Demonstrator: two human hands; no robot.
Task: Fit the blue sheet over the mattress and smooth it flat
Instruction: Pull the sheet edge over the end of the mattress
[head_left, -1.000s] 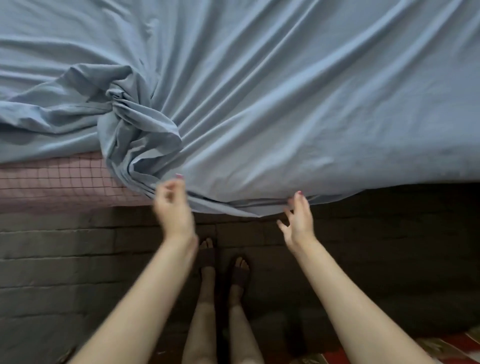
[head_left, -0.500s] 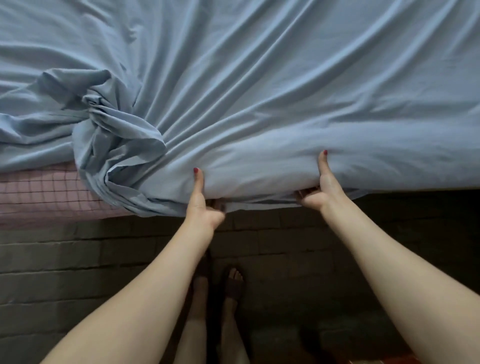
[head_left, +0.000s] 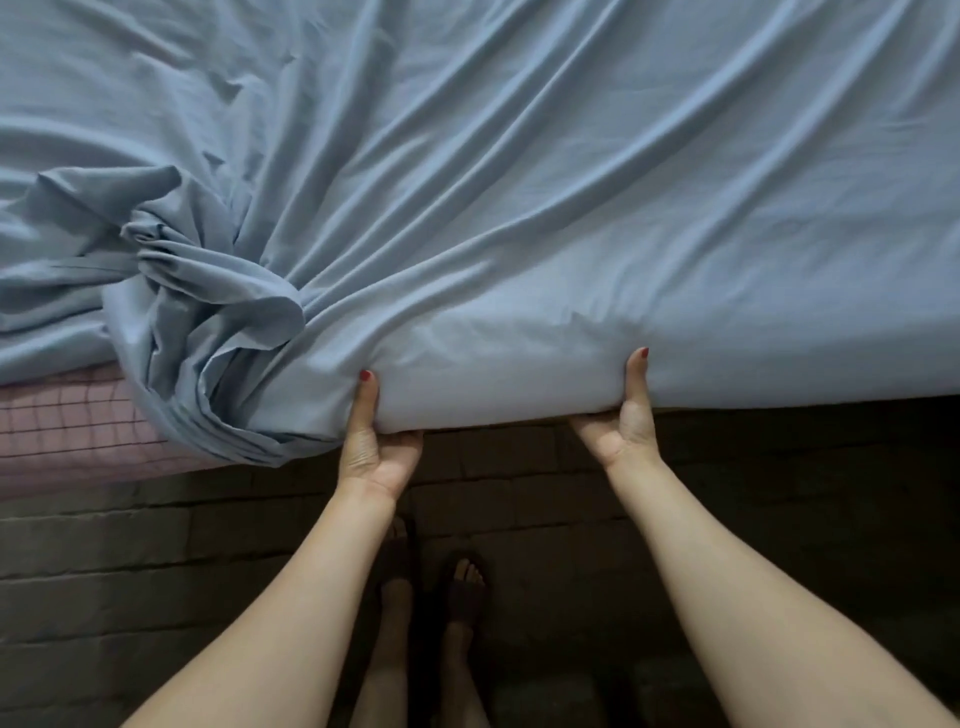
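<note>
Along the mattress (head_left: 67, 431) edge, the blue sheet (head_left: 519, 234) is clamped by left hand (head_left: 375, 449) and right hand (head_left: 621, 428), thumbs above, fingers hidden beneath, seemingly for tucking.

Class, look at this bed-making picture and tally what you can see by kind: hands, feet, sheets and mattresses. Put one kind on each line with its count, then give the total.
Hands: 2, the left hand and the right hand
Feet: 2, one foot and the other foot
Sheets: 1, the blue sheet
Mattresses: 1, the pink checked mattress
Total: 6
</note>
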